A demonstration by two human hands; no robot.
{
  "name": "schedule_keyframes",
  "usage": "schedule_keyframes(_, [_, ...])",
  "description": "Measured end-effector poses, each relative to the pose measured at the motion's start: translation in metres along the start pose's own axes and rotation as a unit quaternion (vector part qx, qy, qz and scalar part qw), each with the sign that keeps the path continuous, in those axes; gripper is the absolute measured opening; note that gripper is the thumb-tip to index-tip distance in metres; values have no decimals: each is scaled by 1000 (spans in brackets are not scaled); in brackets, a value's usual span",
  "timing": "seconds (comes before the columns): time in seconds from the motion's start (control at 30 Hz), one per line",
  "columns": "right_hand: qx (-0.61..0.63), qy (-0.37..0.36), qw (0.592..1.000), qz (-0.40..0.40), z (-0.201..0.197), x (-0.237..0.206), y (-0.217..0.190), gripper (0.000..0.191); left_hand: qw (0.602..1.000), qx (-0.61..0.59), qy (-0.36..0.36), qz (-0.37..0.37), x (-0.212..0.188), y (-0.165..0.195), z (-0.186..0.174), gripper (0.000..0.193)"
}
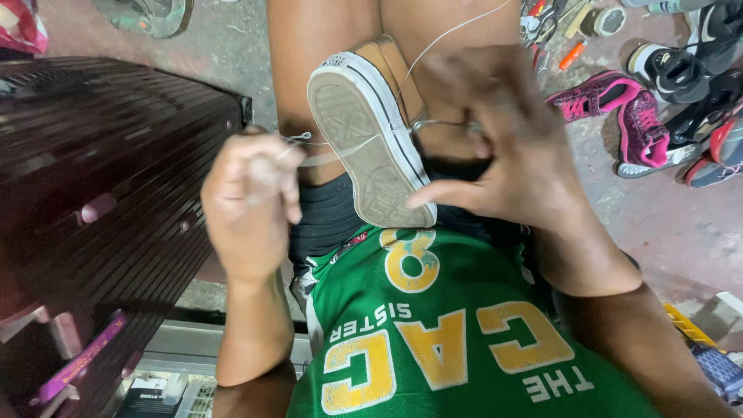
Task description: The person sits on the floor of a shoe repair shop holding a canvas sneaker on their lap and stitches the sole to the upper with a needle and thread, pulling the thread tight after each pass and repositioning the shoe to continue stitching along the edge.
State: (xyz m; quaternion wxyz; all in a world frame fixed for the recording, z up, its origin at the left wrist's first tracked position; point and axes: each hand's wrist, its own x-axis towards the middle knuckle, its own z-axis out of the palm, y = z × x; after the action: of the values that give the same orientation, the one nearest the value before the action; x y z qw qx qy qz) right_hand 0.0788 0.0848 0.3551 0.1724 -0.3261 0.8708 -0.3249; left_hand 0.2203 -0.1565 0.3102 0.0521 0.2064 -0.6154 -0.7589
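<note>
A tan canvas sneaker (371, 131) with a white rubber sole lies sole-up on my lap, clamped between my thighs. My left hand (251, 197) is closed at the sole's left side, pinching a white thread (329, 151) that runs across the sole. My right hand (503, 147) is on the shoe's right side, fingers pinched on a thin metal needle or awl (437, 122) at the sole's edge. A second length of white thread (457, 29) rises from there toward the top of the view.
A dark slatted wooden bench (101, 178) stands at my left. Pink shoes (619, 108) and black sneakers (681, 62) lie on the concrete floor at right, with small tools (553, 23) beyond. A yellow object (689, 325) sits at lower right.
</note>
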Motion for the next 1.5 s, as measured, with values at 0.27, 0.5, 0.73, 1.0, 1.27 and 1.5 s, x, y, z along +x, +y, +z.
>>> schedule_keyframes(0.27, [-56, 49, 989, -130, 24, 22, 11, 87, 896, 398, -45, 191, 29, 12, 8, 44])
schedule_keyframes(0.5, [10, 2, 997, -80, 27, 35, 10, 87, 910, 372, 10, 183, 45, 14, 7, 45])
schedule_keyframes(0.73, [27, -7, 996, -84, 11, 24, 16, 79, 987, 95, 41, 126, 31, 14, 16, 36])
schedule_keyframes(1.0, [171, -42, 984, -1, -6, 3, 40, 20, 973, 205, -34, 105, 13, 21, 33, 14])
schedule_keyframes(1.27, [499, 88, 862, -16, 15, 10, 29, 23, 827, 510, -78, 223, 31, 31, 38, 35])
schedule_keyframes(1.5, [585, 13, 810, -43, 25, 33, 16, 20, 859, 454, -89, 219, 55, 30, 32, 56])
